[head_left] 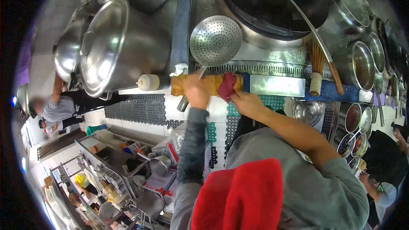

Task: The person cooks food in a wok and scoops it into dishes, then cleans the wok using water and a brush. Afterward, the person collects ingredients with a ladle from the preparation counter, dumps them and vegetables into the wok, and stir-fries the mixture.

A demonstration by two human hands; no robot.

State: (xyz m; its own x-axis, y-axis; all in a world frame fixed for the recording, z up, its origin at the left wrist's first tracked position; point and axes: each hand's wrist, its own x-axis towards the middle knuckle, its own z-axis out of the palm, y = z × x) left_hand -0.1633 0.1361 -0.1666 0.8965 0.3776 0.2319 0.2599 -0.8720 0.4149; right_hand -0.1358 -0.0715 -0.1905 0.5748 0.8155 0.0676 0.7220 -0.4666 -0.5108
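Note:
My left hand (197, 91), slightly smeared by motion, is closed around the handle of a perforated skimmer (216, 40). The skimmer's round bowl points away from me over the stove front, and its handle end sticks out below my hand. My right hand (249, 104) pinches a dark red cloth (227, 86) on the front ledge. Under the red cloth and behind my left hand lies a folded yellow-brown cloth (177, 86). A capped squeeze bottle (149, 82) lies at its left end.
A large black wok (255, 8) holds a ladle (313, 30) whose wooden handle overhangs the front edge. A bamboo brush (316, 68) is beside it. Big steel pots (123, 47) stand left; bowls and sauce pots (352, 117) stand right. Other people (64, 106) work nearby.

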